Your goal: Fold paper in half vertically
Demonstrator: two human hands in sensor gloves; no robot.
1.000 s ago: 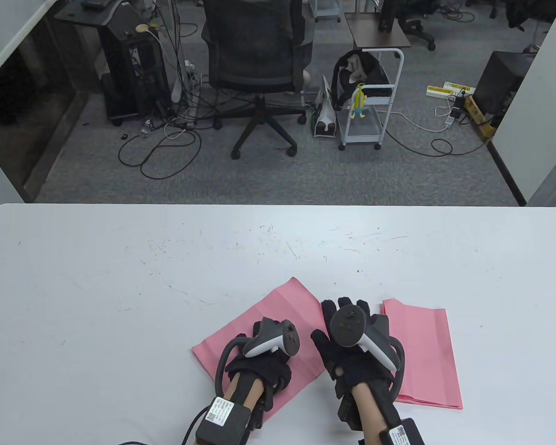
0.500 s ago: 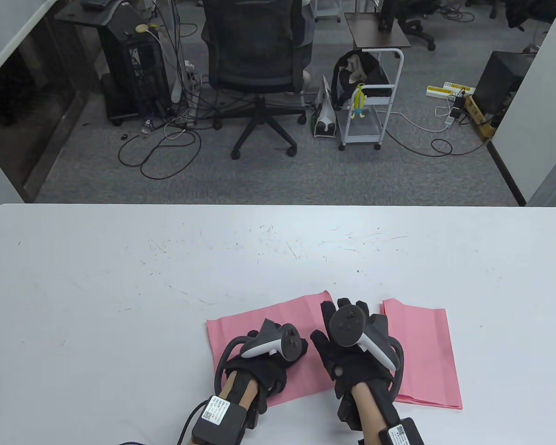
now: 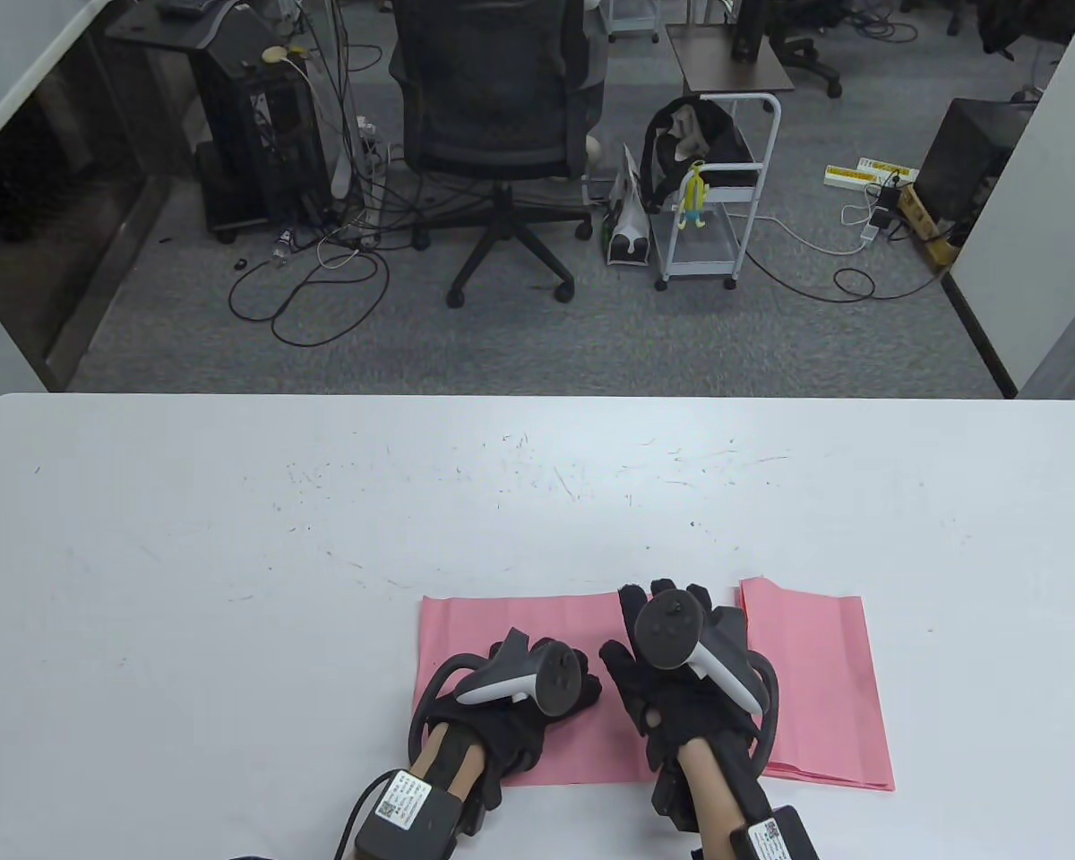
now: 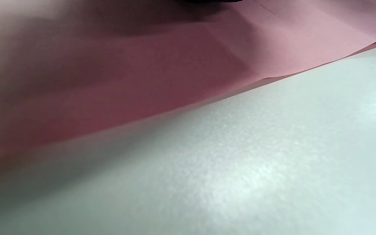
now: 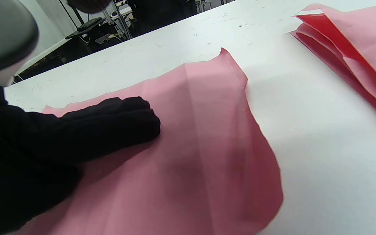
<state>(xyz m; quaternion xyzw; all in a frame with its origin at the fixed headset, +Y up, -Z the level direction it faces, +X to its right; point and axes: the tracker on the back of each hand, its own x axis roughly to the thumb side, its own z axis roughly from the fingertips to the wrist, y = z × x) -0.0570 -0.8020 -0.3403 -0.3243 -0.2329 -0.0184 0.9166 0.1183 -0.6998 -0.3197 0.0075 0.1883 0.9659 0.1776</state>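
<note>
Sheet: pink sheet (image 3: 511, 618) lies flat on the white table (image 3: 233, 537) near its front edge, long sides running left to right, squared to the table edge. Faint crease lines cross it in the right wrist view (image 5: 191, 137); its right edge curls up slightly there.
Left hand: left hand (image 3: 511, 708) rests on the sheet's lower middle, gloved fingers (image 5: 126, 120) stretched out together and flat on the paper, gripping nothing. In the left wrist view only a dark sliver of glove shows at the top edge.
Right hand: right hand (image 3: 672, 690) lies palm down at the sheet's right end, fingers spread and pointing away from the person. It covers that end, so whether the fingertips press paper or table I cannot tell; it grips nothing that shows.
Stack: folded pink stack (image 3: 815, 690) lies just right of the right hand, apart from the sheet, with bare table between them (image 5: 348, 42). Its layered edges face the sheet.
In the way: both trackers and wrists hide the sheet's lower right part from above.
Beyond the table: office chair (image 3: 497, 116), white cart (image 3: 717, 206), and cables (image 3: 313, 296) on grey carpet.
</note>
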